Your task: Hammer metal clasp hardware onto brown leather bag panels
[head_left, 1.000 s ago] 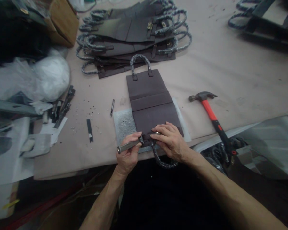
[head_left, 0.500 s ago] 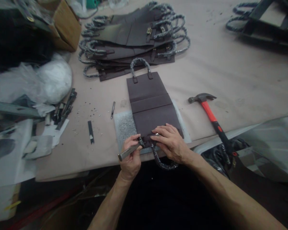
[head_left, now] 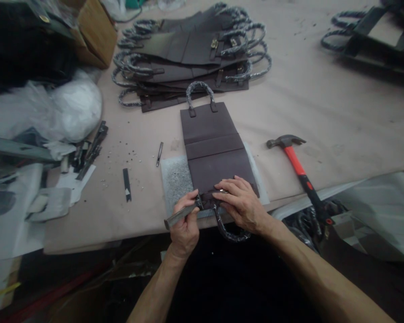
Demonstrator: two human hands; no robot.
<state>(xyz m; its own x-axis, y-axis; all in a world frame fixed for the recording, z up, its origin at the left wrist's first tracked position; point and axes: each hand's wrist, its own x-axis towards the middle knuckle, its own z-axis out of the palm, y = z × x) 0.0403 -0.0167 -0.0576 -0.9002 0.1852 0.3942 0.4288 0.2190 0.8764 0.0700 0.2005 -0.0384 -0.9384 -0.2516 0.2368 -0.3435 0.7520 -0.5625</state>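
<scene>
A dark brown leather bag panel (head_left: 218, 168) lies spread on a pale, speckled board (head_left: 177, 179) at the table's front. My left hand (head_left: 186, 224) is closed around a metal punch (head_left: 180, 217), its slanted shaft pointing down-left and its head end by the small strap (head_left: 207, 196) at the panel's near edge. With bent fingers, my right hand (head_left: 239, 199) grips the near edge of the panel; a shiny metal clasp (head_left: 223, 191) shows between its fingers. A plastic-wrapped handle (head_left: 230, 234) hangs over the table edge below my right hand. The punch's exact contact with the strap is hidden by fingers.
A claw hammer (head_left: 294, 161) with a red and black grip lies at right. On the left are a thin punch (head_left: 159, 154), a flat dark tool (head_left: 127, 185) and scattered bits. Stacked bag panels (head_left: 188, 49) lie behind; a cardboard box (head_left: 99, 33) stands at back left.
The whole view has shifted slightly. The outer end of the punch has dipped a little, while both hands keep nearly the same place on the panel.
</scene>
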